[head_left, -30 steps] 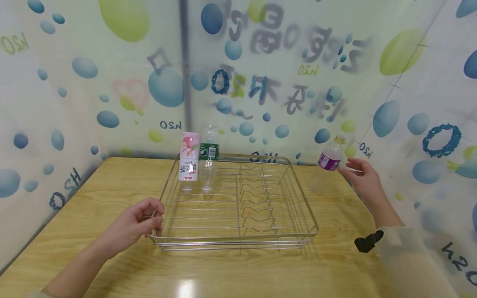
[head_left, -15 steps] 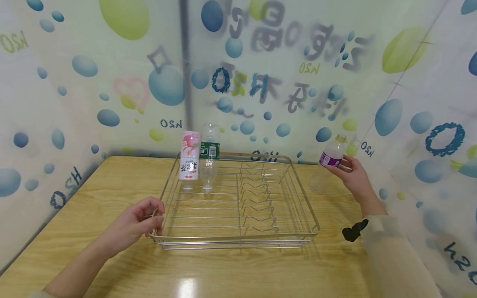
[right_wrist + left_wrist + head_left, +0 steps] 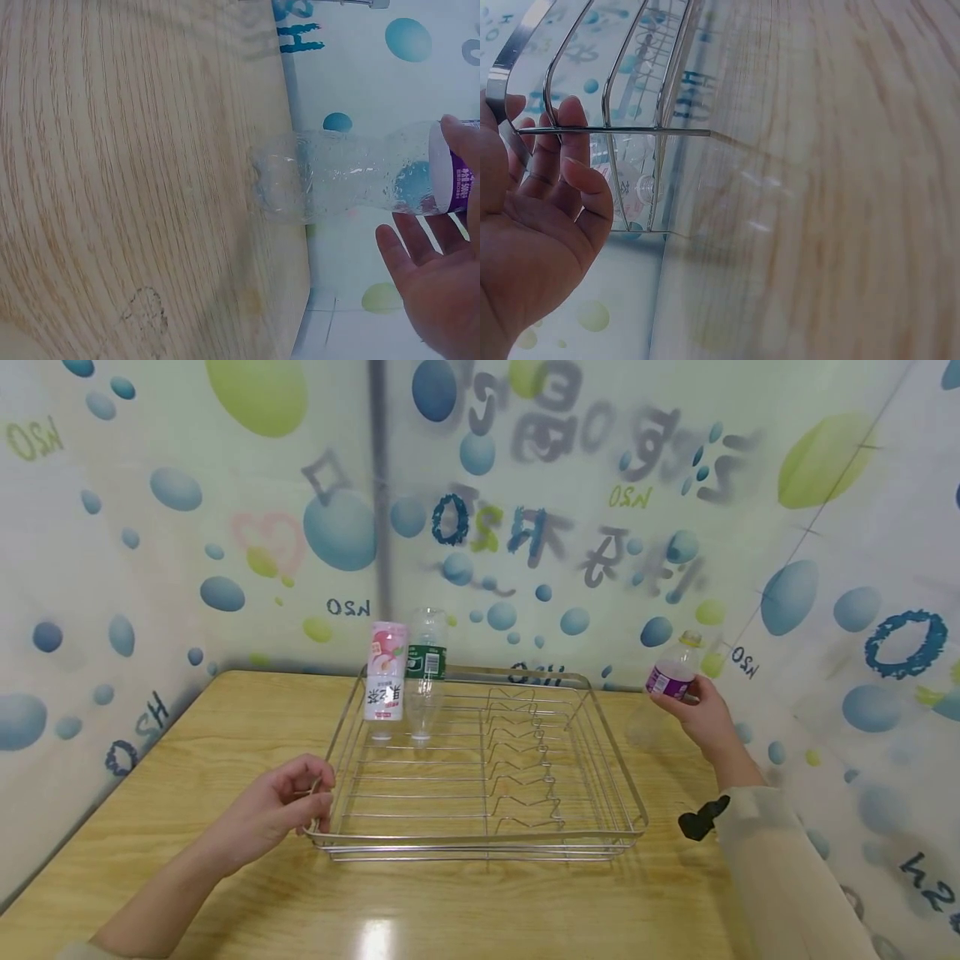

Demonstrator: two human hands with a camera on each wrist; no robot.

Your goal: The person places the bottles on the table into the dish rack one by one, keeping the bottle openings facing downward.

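Observation:
A clear plastic bottle [image 3: 672, 680] with a purple label and yellow cap stands upright on the table, right of the rack. My right hand [image 3: 703, 714] grips it at the label; in the right wrist view the bottle's clear lower part [image 3: 352, 172] reaches down to the wood. My left hand [image 3: 281, 806] holds the left rim of a metal wire dish rack [image 3: 480, 839] near its front corner, the fingers [image 3: 574, 124] curled round the wire. Inside the rack at the back left, a pink-and-white labelled bottle [image 3: 386, 681] and a green-labelled clear bottle [image 3: 426, 672] stand upside down.
The rack sits on a wood-grain table [image 3: 420, 910], with a row of zigzag wire dividers [image 3: 521, 760] along its right half. A patterned curtain [image 3: 487, 510] hangs behind the table. A black item [image 3: 702, 818] hangs at the right sleeve.
My right hand has moved left onto the purple-labelled bottle, its fingers closing round the label. The left hand stays on the rack, and the two upside-down bottles keep their places.

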